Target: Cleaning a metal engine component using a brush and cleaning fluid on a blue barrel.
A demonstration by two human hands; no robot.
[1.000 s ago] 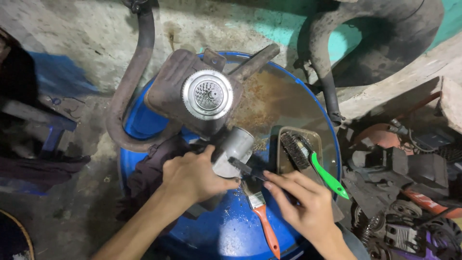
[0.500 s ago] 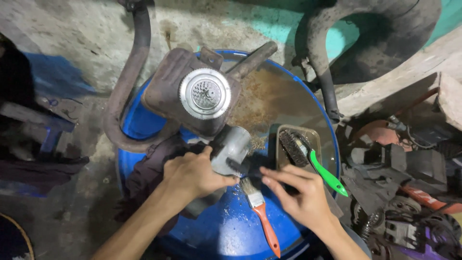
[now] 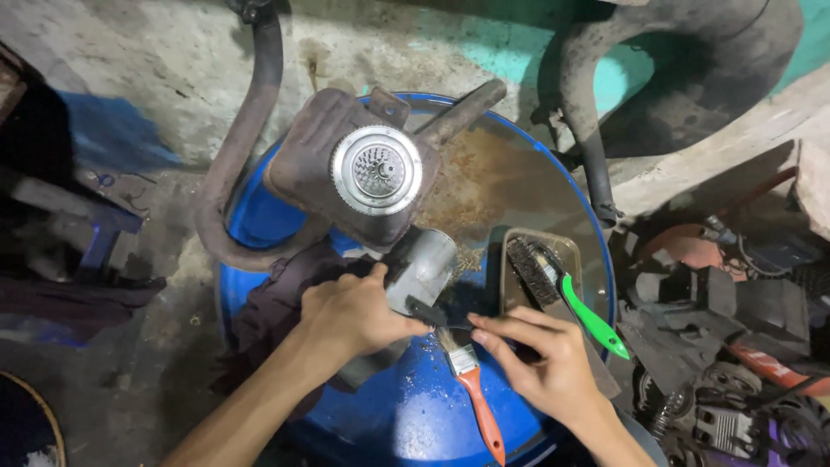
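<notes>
1. While our left hand [image 3: 359, 313] presses down on a grey metal part [image 3: 422, 270] at the middle of the blue drum top [image 3: 406, 415], fingers closed over it, our right hand [image 3: 540, 367] pinches a thin dark tool [image 3: 437, 313] against that part.
2. An orange-handled paintbrush [image 3: 471, 385] lies near the drum's front edge.
3. A green-handled wire brush [image 3: 562, 290] rests in a small tray [image 3: 506, 285] toward the right edge.
4. A rusty muffler [image 3: 363, 177] sits at the far edge.

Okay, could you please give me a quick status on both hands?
Left hand steadying grey metal part. Right hand pinching dark tool against it. Orange-handled brush lying between.
</notes>
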